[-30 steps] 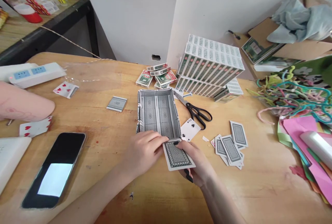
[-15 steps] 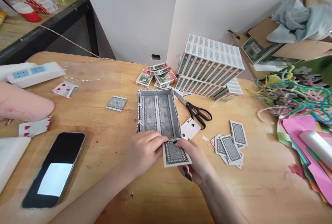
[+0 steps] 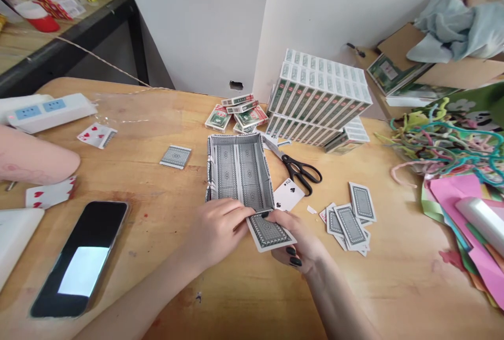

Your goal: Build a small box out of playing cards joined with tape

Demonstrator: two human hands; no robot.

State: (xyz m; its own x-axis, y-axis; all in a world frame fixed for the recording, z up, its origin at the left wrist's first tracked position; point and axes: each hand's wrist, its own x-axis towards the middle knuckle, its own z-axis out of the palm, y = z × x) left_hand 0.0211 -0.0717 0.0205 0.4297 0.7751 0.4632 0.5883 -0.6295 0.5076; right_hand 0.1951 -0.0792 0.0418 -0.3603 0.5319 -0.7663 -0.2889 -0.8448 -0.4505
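An open box built from grey-backed playing cards stands in the middle of the table, its floor lined with card backs. My left hand is closed on the near wall of the box, fingertips at its near right corner. At that same corner, my right hand pinches a playing card, back side up, thumb on top and fingers beneath. The card touches or nearly touches the box wall; the exact contact is hidden by my fingers. Just right of the box lie a two of spades and black-handled scissors.
Several loose cards lie to the right. Behind stand stacked card packs and a small pile of packs. A phone, a folded card and a power strip are on the left; coloured sheets lie far right.
The card in my right hand has turned, its near edge swinging to the right and slightly up. My right fingers have shifted a little right. My left hand has barely moved.
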